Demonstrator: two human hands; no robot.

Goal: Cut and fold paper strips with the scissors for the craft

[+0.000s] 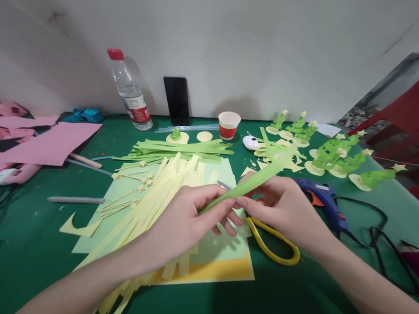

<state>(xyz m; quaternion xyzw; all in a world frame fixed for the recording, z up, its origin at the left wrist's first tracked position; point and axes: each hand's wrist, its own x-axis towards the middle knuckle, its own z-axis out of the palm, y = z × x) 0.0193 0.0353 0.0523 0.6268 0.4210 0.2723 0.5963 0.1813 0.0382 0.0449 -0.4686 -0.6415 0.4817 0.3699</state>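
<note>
Between both hands is a light green paper strip (261,177), slanting up to the right. My left hand (202,208) pinches its lower end between thumb and fingers. Close beside it, my right hand (281,201) grips the strip with the thumb in front; some of its fingers are hidden behind. Beneath the right hand lie scissors with yellow handles (273,246), their blades partly covered. Under the left hand, many pale yellow paper strips (157,196) spread over pale green sheets (221,248). Behind them is a pile of green strips (185,149).
Paper trees with star tops (340,155) stand at the right, near a blue glue gun (325,202) and its cord. A paper cup (229,126), phone (177,100) and water bottle (131,95) line the wall. Pink sheets (50,142) and a grey pen (75,199) lie left.
</note>
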